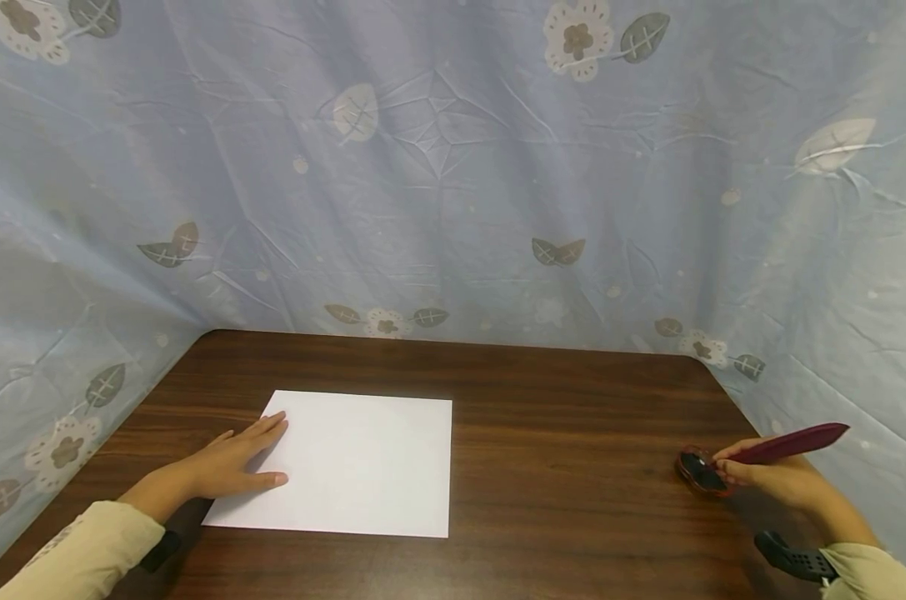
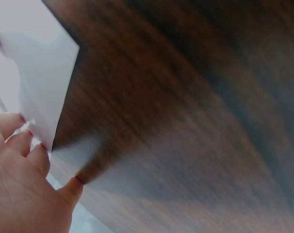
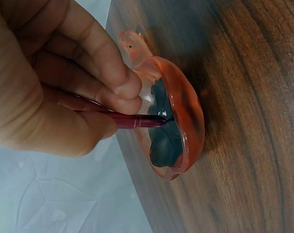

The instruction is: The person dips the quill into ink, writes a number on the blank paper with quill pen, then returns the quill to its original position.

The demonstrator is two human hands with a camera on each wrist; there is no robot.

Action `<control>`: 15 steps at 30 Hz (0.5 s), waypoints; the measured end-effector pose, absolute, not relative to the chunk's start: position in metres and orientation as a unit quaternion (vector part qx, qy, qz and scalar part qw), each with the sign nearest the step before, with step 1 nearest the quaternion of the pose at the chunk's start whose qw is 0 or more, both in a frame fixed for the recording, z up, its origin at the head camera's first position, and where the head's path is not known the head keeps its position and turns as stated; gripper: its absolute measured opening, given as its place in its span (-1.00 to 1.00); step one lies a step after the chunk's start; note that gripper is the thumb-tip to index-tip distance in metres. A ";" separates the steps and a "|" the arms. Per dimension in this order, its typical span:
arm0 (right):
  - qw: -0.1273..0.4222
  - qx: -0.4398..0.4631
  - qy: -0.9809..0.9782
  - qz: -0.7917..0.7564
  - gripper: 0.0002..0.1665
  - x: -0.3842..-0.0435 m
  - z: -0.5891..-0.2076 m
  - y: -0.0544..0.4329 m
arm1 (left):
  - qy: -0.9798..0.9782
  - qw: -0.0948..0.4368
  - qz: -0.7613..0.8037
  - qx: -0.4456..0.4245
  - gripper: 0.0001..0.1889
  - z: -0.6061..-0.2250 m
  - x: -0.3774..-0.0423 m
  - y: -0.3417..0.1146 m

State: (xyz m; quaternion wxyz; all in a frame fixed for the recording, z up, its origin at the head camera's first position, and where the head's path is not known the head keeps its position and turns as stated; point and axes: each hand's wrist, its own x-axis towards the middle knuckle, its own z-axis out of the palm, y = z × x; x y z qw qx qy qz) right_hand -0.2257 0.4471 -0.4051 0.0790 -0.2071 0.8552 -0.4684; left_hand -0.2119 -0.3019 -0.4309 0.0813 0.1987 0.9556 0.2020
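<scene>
My left hand lies with fingers spread across the left edge of a blank white sheet of paper, its fingertips on the sheet. At the right side of the table, my right hand pinches a dark red feather-shaped pen between thumb and fingers. The pen's broad end points up and to the right. In the right wrist view, its dark tip dips into black ink inside a small translucent orange dish. A short knobbed handle sticks out from the dish's far end.
Everything stands on a dark brown wooden table. Pale blue fabric with leaf and flower prints hangs behind the table and along both sides. A black strap circles the right wrist.
</scene>
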 end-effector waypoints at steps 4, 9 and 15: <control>0.080 -0.199 0.853 -0.475 -0.73 -0.225 -0.406 0.448 | 0.956 0.080 0.201 0.199 -0.05 -0.431 -0.212 -0.302; 0.078 -0.196 0.851 -0.481 -0.74 -0.224 -0.407 0.447 | 0.957 0.077 0.198 0.197 -0.05 -0.431 -0.212 -0.301; 0.037 -0.189 0.864 -0.465 -0.80 -0.218 -0.403 0.437 | 0.958 0.076 0.192 0.199 -0.06 -0.429 -0.210 -0.301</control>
